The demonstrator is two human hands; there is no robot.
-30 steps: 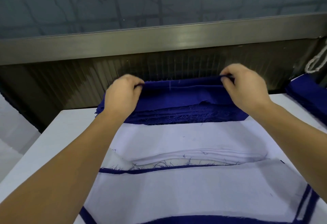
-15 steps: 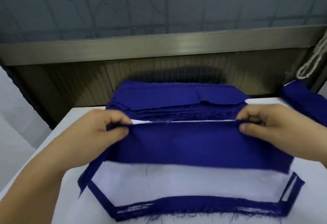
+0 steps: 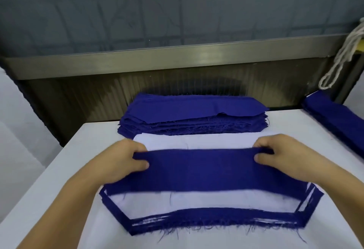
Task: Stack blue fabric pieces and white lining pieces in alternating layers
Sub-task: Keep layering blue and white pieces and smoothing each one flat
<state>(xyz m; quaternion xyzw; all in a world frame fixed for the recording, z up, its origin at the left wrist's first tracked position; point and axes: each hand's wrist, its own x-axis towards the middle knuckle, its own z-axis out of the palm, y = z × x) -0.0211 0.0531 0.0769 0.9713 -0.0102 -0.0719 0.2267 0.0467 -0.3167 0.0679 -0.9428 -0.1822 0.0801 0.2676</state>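
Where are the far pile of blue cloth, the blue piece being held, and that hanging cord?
Pile of blue cloth [image 3: 189, 109], head view, on its top sheet.
Held blue piece [image 3: 201, 170], head view, middle of the cloth.
Cord [image 3: 334, 65], head view, on the hanging loop.

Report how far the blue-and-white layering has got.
Done: the near stack already shows alternating blue and white edges, white lining on top. In hand: left hand and right hand pinch a blue piece over it, not yet flat. Left: the far blue pile still holds many pieces.
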